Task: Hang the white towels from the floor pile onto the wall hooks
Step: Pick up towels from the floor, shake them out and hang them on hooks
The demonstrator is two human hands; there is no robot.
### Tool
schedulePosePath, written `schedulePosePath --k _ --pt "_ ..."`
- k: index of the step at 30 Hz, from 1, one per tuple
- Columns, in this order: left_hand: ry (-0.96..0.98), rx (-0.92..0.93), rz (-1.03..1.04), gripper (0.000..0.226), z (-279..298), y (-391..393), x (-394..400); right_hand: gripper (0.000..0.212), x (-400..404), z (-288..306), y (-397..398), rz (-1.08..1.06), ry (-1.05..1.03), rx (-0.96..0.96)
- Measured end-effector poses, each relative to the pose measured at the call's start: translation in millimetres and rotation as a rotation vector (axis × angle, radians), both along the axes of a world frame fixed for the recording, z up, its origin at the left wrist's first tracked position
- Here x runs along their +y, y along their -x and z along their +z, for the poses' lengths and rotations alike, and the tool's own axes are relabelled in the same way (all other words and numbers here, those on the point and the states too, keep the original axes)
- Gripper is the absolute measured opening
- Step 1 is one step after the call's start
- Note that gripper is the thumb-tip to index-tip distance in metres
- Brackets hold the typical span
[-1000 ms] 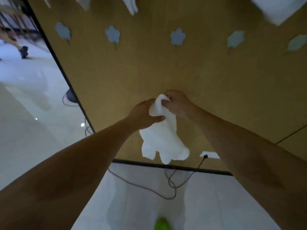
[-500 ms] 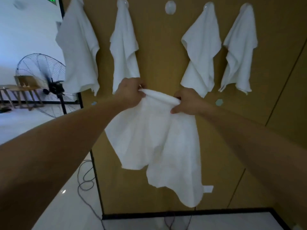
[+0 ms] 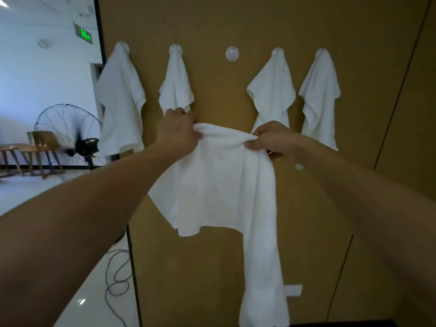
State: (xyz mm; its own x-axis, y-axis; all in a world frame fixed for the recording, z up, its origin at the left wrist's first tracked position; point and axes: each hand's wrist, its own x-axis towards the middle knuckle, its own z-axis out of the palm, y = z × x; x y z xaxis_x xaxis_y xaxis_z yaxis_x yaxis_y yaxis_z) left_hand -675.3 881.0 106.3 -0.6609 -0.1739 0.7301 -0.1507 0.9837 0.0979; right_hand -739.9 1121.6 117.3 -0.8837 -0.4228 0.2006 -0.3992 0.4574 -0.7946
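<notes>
Backdrop: tan panelled wall (image 3: pixel 236 24) fills most of the view, with a dark vertical edge on its left side and a bright white-walled room beyond.
Far left room: wooden chair (image 3: pixel 43 147) and low wooden tables stand on the pale floor; a green lit sign (image 3: pixel 85 36) hangs from the ceiling.
Fan: large black standing fan (image 3: pixel 70 135) just left of the wall's dark edge, partly hidden behind the first hung cloth.
Cable: dark cord (image 3: pixel 116 277) loops over the glossy floor at the foot of the wall.
Hung towel 1: first hung towel (image 3: pixel 120 100) drapes from the leftmost hook, overlapping the wall's edge.
Hung towel 2: second hung towel (image 3: pixel 176 86) hangs from the next hook; its lower part sits behind the left hand.
Left hand: left hand (image 3: pixel 179 132) pinches the upper left edge of the held towel, thumb and fingers curled round a bunched fold.
Held towel: held towel (image 3: pixel 217 180) is stretched between both hands in front of the wall, below the hook row; its right side trails down in a long strip toward the floor.
Bare hook: empty hook (image 3: pixel 232 53), round and white, sits on the wall above the held towel, between the second and third hung towels.
Right hand: right hand (image 3: pixel 271 140) pinches the upper right edge of the held towel, fingertips pressed on the fold.
Hung towel 3: third hung towel (image 3: pixel 272 90) hangs from its hook, lower end behind the right hand.
Hung towel 4: fourth hung towel (image 3: pixel 320 95) hangs from the rightmost hook.
Low wall: white outlet plate (image 3: pixel 293 290) just right of the trailing strip.
</notes>
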Motion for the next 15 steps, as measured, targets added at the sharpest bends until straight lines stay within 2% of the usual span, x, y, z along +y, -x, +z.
schedulePosePath --k 2,3,4,6,8,9,10,12,15 --pt "0.016 0.087 0.158 0.043 -15.3 0.3 13.8 0.022 -6.9 1.0 -4.3 0.011 0.094 -0.071" --pt "-0.075 0.046 0.161 0.049 -27.0 0.3 23.8 0.019 -11.1 -0.2 -6.3 0.023 0.158 -0.117" --pt "-0.229 -0.056 0.118 0.056 -40.0 0.4 33.2 0.017 -17.0 -2.2 -8.1 0.047 0.221 -0.167" --pt "-0.673 -0.401 -0.076 0.061 -63.7 1.7 50.2 0.022 -30.1 -7.3 -11.4 0.078 0.274 -0.226" --pt "-1.023 -0.721 -0.327 0.052 -82.0 2.3 59.3 0.034 -39.4 -12.7 -12.6 0.049 0.251 -0.243" --pt "-1.114 -0.781 -0.421 0.043 -91.0 4.2 58.7 0.040 -41.6 -15.8 -11.5 0.041 0.257 -0.265" --pt "-1.167 -0.808 -0.477 0.039 -99.1 5.2 56.6 0.044 -41.6 -19.8 -10.0 0.064 0.293 -0.309" --pt "-1.158 -0.861 -0.472 0.058 -113.0 5.9 54.4 0.049 -37.0 -29.0 -6.4 0.163 0.445 -0.454" --pt "-1.103 -0.896 -0.268 0.081 -126.8 5.8 61.6 0.051 -27.5 -42.4 1.0 0.243 0.662 -0.618"
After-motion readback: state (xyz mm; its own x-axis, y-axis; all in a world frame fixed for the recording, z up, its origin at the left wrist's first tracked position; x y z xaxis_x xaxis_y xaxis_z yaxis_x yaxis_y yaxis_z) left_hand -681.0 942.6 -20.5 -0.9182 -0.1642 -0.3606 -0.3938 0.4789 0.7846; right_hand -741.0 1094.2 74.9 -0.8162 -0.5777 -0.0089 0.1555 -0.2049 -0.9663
